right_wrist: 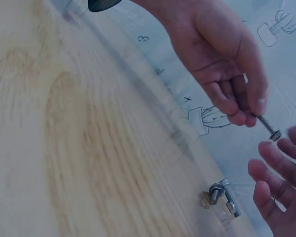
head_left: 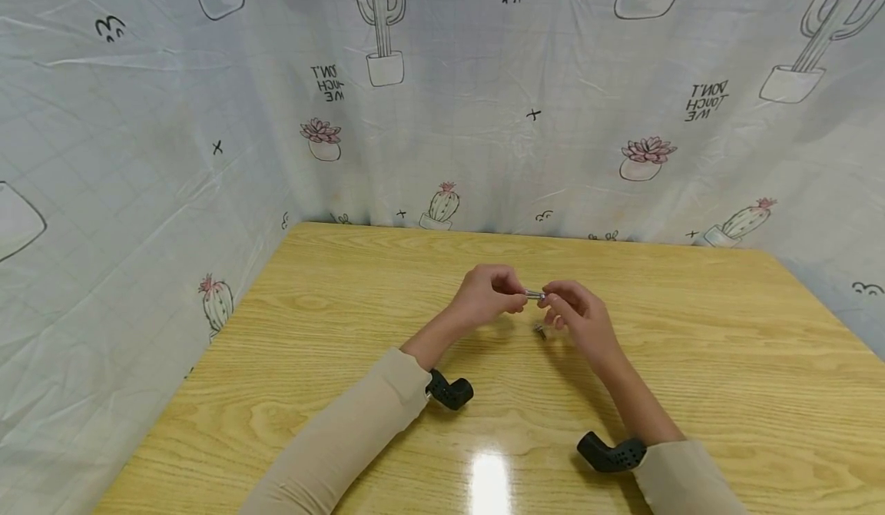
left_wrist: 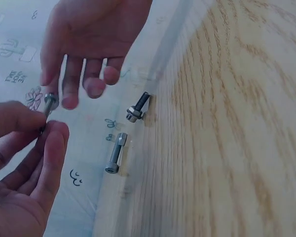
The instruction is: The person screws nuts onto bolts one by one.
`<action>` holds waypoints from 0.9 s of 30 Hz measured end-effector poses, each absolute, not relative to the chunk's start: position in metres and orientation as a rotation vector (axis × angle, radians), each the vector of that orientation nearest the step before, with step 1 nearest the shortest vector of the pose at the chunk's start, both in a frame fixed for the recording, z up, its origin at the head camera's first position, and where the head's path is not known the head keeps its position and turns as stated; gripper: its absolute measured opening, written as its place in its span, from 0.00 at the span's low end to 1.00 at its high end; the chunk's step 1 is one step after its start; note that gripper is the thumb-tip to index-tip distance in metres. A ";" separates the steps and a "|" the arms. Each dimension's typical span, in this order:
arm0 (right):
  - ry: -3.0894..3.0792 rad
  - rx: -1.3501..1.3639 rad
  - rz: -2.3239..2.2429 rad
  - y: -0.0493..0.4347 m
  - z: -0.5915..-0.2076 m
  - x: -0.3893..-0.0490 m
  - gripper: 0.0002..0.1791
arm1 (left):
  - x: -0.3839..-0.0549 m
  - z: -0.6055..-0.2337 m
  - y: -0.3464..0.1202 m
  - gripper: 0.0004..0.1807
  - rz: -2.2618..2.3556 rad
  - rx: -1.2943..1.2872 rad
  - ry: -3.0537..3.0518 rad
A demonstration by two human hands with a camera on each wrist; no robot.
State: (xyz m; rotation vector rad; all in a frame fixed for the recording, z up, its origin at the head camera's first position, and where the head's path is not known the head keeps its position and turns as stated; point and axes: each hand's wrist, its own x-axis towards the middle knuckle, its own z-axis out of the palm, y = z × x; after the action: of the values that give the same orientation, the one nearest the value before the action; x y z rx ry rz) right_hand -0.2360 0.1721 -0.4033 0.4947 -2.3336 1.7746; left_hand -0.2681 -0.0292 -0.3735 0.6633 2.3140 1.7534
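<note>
- The left hand (head_left: pixel 486 297) pinches a metal bolt (head_left: pixel 535 295) between thumb and fingers, above the tabletop (head_left: pixel 332 307), so that the bolt lies in the gap between the two hands with its wider end toward the right.
- The right hand (head_left: pixel 584 321) has its thumb and fingertips close about that wider end; whether they grip it or only hover beside it, I cannot tell.
- A second bolt (left_wrist: pixel 139 107), with a nut near its head, lies on the tabletop below the hands.
- A third bolt (left_wrist: pixel 116 154) lies just beside it, a nut at the end away from its head.
- Beige sleeves (head_left: pixel 353 430) cover the forearms, and a black wrist piece (head_left: pixel 449 392) sits behind each hand.
- Beyond the hands hangs a pale cloth (head_left: pixel 470 100) printed with cacti.
</note>
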 end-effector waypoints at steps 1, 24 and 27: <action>-2.323 0.520 1.766 0.173 -0.404 -0.236 0.15 | -0.268 -0.373 -0.030 0.03 1.762 0.652 2.313; -2.333 0.503 1.789 0.171 -0.401 -0.233 0.16 | -0.266 -0.371 -0.027 0.02 1.768 0.671 2.287; -2.313 0.570 1.771 0.172 -0.403 -0.234 0.13 | -0.266 -0.372 -0.027 0.02 1.783 0.644 2.296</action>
State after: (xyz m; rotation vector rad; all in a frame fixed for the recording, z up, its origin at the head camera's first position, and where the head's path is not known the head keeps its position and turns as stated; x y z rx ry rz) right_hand -0.2339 0.1725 -0.4029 0.5700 -2.3130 1.7706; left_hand -0.2664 -0.0267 -0.3715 0.6436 2.2963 1.7826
